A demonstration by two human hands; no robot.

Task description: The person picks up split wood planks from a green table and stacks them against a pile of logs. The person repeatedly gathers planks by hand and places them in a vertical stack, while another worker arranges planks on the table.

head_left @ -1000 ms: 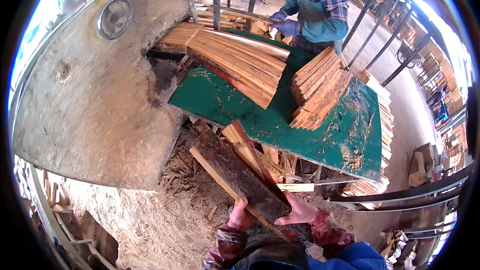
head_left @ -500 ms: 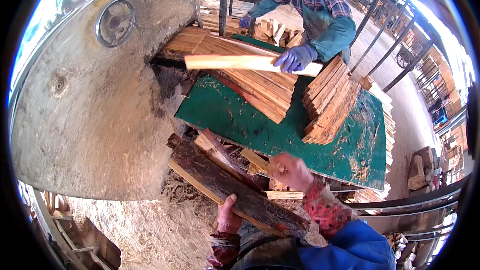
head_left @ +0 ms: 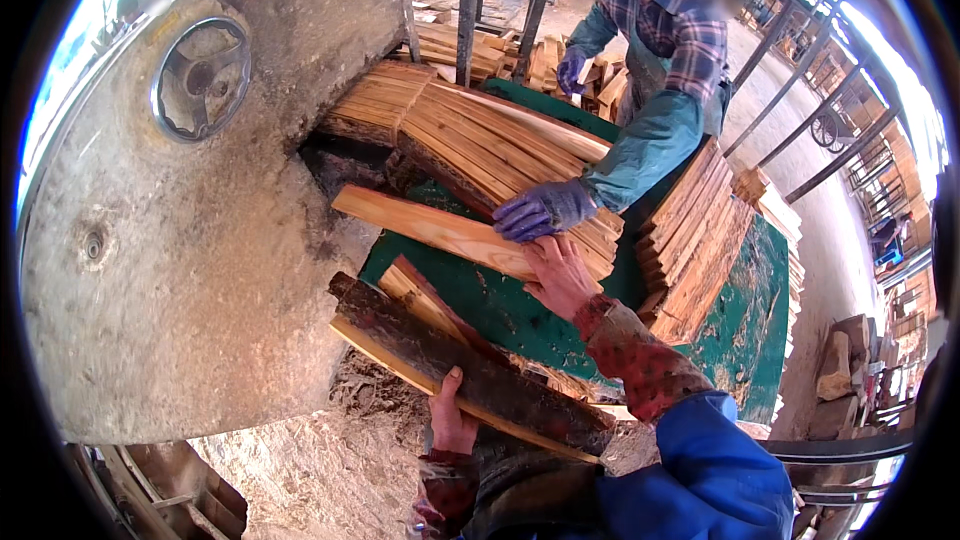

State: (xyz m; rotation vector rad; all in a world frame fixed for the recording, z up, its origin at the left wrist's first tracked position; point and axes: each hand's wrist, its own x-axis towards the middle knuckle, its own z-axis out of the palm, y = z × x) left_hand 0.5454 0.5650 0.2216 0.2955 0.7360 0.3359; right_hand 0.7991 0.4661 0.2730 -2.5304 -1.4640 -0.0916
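My left hand (head_left: 455, 422) is closed around the near edge of a dark, bark-faced wooden slab (head_left: 450, 355), thumb on top. This slab slants across in front of my body. Farther forward, my right hand (head_left: 562, 275) grips the right end of a pale wooden board (head_left: 430, 230), its fingers over the top face. A co-worker's purple-gloved hand (head_left: 545, 210) rests on the same board, right beside my fingers. Another bark-edged piece (head_left: 425, 300) lies just beyond the dark slab, partly hidden by it.
Rows of cut boards (head_left: 500, 145) lie on the green table (head_left: 480, 290), with another stack (head_left: 700, 240) at its right. A large worn machine panel with a handwheel (head_left: 200, 78) stands at left. The co-worker (head_left: 665, 70) leans over the far side. Metal posts (head_left: 540, 0) rise behind.
My right hand has reached forward from the table's near edge to the pale board. The co-worker has lowered that board toward me. My left hand keeps its hold on the dark slab.
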